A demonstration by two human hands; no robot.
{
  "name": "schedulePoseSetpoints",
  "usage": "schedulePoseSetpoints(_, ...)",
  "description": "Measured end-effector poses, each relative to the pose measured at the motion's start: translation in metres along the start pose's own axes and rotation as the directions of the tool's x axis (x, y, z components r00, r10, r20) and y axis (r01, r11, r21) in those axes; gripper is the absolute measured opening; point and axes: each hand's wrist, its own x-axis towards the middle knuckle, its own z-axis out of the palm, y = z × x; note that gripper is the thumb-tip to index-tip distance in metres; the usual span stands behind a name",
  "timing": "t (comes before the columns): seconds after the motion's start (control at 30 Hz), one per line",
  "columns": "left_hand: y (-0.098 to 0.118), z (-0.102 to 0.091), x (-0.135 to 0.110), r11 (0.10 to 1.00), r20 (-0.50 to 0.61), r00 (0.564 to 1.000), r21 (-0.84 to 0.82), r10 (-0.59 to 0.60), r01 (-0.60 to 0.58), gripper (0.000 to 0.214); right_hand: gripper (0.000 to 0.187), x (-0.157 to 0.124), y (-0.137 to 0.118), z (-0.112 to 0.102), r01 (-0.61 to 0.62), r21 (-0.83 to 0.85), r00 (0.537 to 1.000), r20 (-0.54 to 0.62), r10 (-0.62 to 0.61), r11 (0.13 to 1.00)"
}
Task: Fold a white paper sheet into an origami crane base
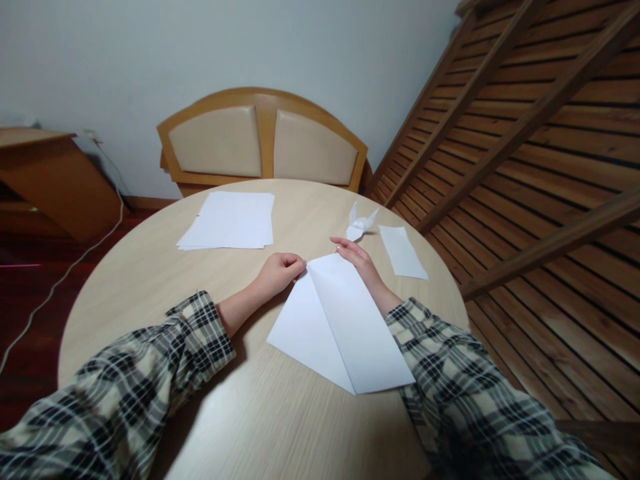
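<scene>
A white sheet of paper [340, 327], folded over along a slanting crease, lies on the round table in front of me. My left hand [283, 272] is closed, its thumb and forefinger pinching the sheet's far left corner. On the other side, my right hand [359, 261] lies along the far right edge of the paper with its fingers stretched out and touching it. Just beyond the right hand stands a small white origami crane [359, 225].
A stack of white paper [230, 220] lies at the table's far left. To the right is a narrow paper strip [403, 252]. Behind the round table [125, 293] stands a padded headboard [265, 140]; wooden slats [525, 147] lean at the right. A cable [65, 280] runs along the left.
</scene>
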Motion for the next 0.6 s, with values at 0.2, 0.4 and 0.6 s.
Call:
schedulePoseSetpoints(0.2,-0.002,0.0,0.001,1.0,-0.009,1.0,0.019,-0.007,0.007,0.031,0.043,-0.003,0.0,0.003,-0.022,0.065,1.0,-0.01,0.022,0.998)
schedulePoseSetpoints(0.4,0.001,0.0,0.0,0.998,-0.031,0.999,-0.051,-0.023,0.022,0.035,0.044,-0.001,0.0,-0.001,-0.011,0.045,0.999,-0.038,0.012,0.999)
schedulePoseSetpoints(0.6,0.0,-0.001,-0.003,0.996,0.026,0.999,-0.078,0.031,-0.029,0.034,0.045,0.003,0.002,-0.009,0.024,-0.004,0.998,-0.054,-0.024,1.0)
